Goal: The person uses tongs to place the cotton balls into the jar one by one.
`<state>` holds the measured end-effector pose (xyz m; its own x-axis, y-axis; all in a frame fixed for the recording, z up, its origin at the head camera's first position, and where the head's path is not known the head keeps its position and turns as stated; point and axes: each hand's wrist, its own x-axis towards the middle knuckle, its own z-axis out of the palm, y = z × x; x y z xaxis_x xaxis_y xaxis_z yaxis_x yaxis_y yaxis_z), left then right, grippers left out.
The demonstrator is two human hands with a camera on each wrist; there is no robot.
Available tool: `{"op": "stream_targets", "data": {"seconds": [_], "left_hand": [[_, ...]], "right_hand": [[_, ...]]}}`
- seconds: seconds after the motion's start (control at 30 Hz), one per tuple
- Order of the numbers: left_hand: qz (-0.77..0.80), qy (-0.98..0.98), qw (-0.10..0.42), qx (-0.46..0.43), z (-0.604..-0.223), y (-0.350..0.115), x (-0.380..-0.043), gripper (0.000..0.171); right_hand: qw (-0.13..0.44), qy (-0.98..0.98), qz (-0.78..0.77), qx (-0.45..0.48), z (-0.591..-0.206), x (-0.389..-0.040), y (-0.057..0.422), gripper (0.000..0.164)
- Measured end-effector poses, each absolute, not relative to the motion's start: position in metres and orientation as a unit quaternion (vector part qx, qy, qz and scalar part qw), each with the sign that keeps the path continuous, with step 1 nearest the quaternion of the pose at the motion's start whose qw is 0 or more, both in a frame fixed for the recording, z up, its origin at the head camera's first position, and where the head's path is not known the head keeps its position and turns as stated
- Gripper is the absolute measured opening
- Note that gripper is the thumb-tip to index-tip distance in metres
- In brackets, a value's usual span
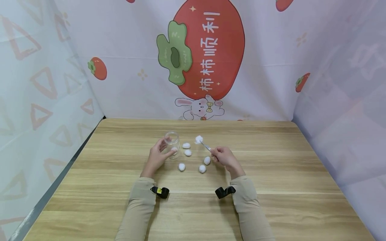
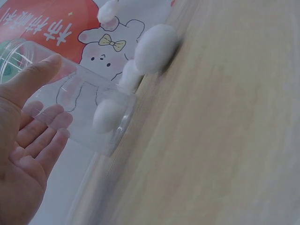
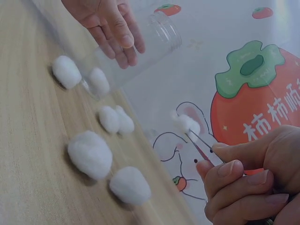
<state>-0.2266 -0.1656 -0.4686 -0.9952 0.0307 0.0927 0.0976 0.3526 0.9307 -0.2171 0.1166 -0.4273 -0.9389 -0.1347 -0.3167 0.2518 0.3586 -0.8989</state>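
My left hand (image 1: pixel 157 156) holds a clear jar (image 1: pixel 172 138) upright, thumb on one side and fingers on the other. Through its wall a single cotton ball (image 2: pixel 107 115) shows at the bottom. My right hand (image 1: pixel 225 157) pinches a pair of metal tweezers (image 1: pixel 206 146), whose tips grip a fluffy cotton ball (image 3: pixel 188 124) above the table, to the right of the jar. Two cotton balls lie just right of the jar, one of them a white oval (image 1: pixel 186 146). Nearer to me are another cotton ball (image 1: pixel 181 167) and two more by my right hand, including a round one (image 1: pixel 202 169).
The wooden table (image 1: pixel 289 187) runs back to a printed curtain (image 1: pixel 126 90) with persimmons and a rabbit. Side curtains hang at left and right. Each sleeved wrist carries a black camera (image 1: pixel 224 192).
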Motion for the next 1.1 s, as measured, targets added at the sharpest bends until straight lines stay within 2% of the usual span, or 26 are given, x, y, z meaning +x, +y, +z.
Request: {"op": "stream_targets", "data": {"seconds": [1.1], "left_hand": [[-0.573,-0.818,0.038,-0.047,-0.468,-0.165,-0.226,0.066]], "right_hand": [[0.174,0.804,-0.568,-0.002,-0.412,-0.216,0.101,0.027]]}}
